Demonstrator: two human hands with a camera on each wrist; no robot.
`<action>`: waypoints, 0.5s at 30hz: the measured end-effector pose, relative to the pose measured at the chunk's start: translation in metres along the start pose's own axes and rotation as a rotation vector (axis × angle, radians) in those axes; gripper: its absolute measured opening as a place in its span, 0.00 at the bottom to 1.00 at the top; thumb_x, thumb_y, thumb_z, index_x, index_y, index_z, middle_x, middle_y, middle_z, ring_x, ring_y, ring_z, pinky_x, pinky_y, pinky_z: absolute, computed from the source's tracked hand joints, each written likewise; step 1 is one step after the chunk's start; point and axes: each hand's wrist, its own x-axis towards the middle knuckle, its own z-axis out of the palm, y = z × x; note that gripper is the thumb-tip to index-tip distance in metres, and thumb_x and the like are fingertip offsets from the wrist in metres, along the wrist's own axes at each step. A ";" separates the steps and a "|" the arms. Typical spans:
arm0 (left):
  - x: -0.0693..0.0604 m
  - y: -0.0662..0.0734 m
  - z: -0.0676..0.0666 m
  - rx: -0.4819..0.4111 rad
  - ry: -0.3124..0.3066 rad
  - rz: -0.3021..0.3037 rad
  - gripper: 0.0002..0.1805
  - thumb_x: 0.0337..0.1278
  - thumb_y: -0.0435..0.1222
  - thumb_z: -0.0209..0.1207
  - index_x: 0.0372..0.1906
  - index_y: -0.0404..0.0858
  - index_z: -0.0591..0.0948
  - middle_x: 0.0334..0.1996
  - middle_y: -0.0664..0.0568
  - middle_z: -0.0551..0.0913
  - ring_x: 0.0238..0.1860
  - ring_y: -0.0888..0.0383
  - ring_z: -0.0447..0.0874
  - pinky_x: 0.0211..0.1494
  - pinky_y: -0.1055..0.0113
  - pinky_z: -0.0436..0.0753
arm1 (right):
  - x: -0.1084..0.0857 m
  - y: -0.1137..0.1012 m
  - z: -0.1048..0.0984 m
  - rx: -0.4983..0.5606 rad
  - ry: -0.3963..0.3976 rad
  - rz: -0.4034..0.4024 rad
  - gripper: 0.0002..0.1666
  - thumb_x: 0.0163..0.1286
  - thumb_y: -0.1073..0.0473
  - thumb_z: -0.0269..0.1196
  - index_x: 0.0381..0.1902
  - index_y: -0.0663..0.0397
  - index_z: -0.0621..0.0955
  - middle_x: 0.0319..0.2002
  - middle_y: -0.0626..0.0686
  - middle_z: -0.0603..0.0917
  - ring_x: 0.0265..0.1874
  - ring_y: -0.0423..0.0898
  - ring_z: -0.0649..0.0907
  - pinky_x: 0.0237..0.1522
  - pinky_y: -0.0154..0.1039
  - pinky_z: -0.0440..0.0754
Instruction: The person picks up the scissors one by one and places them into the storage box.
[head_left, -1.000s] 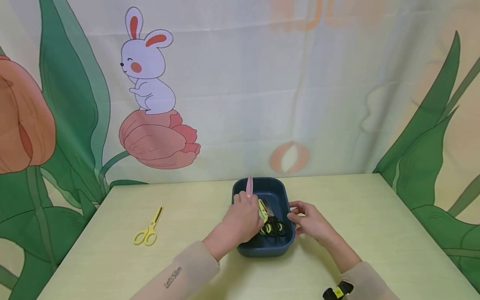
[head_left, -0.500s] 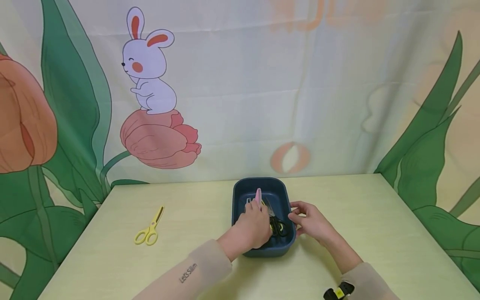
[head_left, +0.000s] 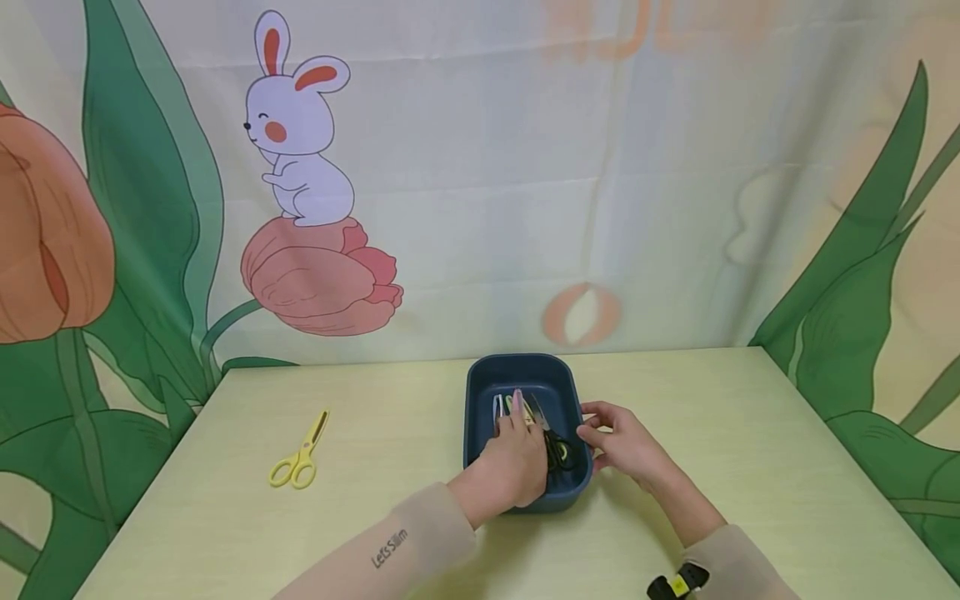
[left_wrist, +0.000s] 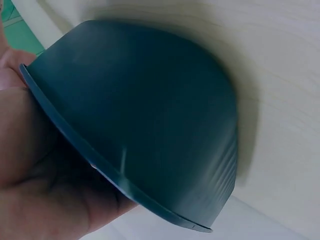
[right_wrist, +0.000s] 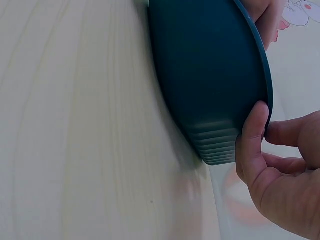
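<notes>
A dark blue bin (head_left: 551, 367) stands on the table with several scissors lying inside, among them black-handled scissors (head_left: 558, 450). My left hand (head_left: 512, 462) reaches down into it, its fingers at a pair of pink scissors (head_left: 517, 402); only the pink tip shows, the handles being hidden under the hand. In the left wrist view the left hand (left_wrist: 45, 195) goes over the bin's rim, and its fingertips cannot be seen. My right hand (head_left: 626, 442) pinches the bin's right rim, with the thumb and fingers on opposite sides of the wall in the right wrist view.
Yellow scissors (head_left: 303, 458) lie by themselves on the left part of the pale wooden table (head_left: 375, 425). A printed curtain (head_left: 465, 208) with a rabbit and tulips hangs behind the table's far edge.
My left hand has moved right and lower into the bin, taking the pink scissors down with it. The right hand stays on the rim, and the yellow scissors have not moved.
</notes>
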 end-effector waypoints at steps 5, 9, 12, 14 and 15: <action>-0.002 0.000 -0.001 -0.034 -0.019 -0.012 0.33 0.70 0.47 0.57 0.71 0.31 0.70 0.74 0.29 0.59 0.64 0.39 0.68 0.50 0.58 0.86 | 0.001 0.001 0.000 0.007 -0.004 0.000 0.26 0.78 0.69 0.56 0.69 0.76 0.66 0.42 0.61 0.75 0.30 0.48 0.80 0.24 0.41 0.84; -0.002 -0.002 0.000 -0.029 -0.029 -0.012 0.32 0.71 0.48 0.56 0.71 0.32 0.71 0.72 0.31 0.62 0.64 0.40 0.67 0.54 0.57 0.84 | 0.001 0.001 0.000 0.007 0.000 0.005 0.26 0.78 0.69 0.56 0.69 0.76 0.66 0.42 0.61 0.74 0.30 0.48 0.80 0.24 0.41 0.84; -0.001 -0.004 0.002 -0.044 -0.026 -0.011 0.31 0.74 0.50 0.53 0.71 0.35 0.71 0.72 0.33 0.63 0.65 0.41 0.67 0.58 0.55 0.81 | 0.000 0.000 0.001 0.007 0.002 0.006 0.26 0.78 0.69 0.56 0.69 0.76 0.67 0.42 0.61 0.75 0.30 0.48 0.79 0.24 0.41 0.84; 0.000 -0.006 0.002 -0.056 -0.014 -0.008 0.31 0.75 0.51 0.52 0.72 0.36 0.71 0.73 0.33 0.63 0.66 0.41 0.67 0.60 0.54 0.80 | 0.000 0.000 0.001 0.005 0.003 0.005 0.26 0.78 0.69 0.56 0.69 0.76 0.67 0.42 0.61 0.75 0.30 0.48 0.79 0.24 0.41 0.84; 0.000 -0.008 0.002 -0.062 -0.008 -0.006 0.31 0.76 0.51 0.52 0.72 0.36 0.71 0.73 0.34 0.62 0.67 0.42 0.67 0.61 0.53 0.79 | 0.000 0.000 0.001 0.004 0.003 0.005 0.26 0.78 0.69 0.56 0.69 0.76 0.67 0.42 0.61 0.75 0.30 0.48 0.79 0.24 0.41 0.84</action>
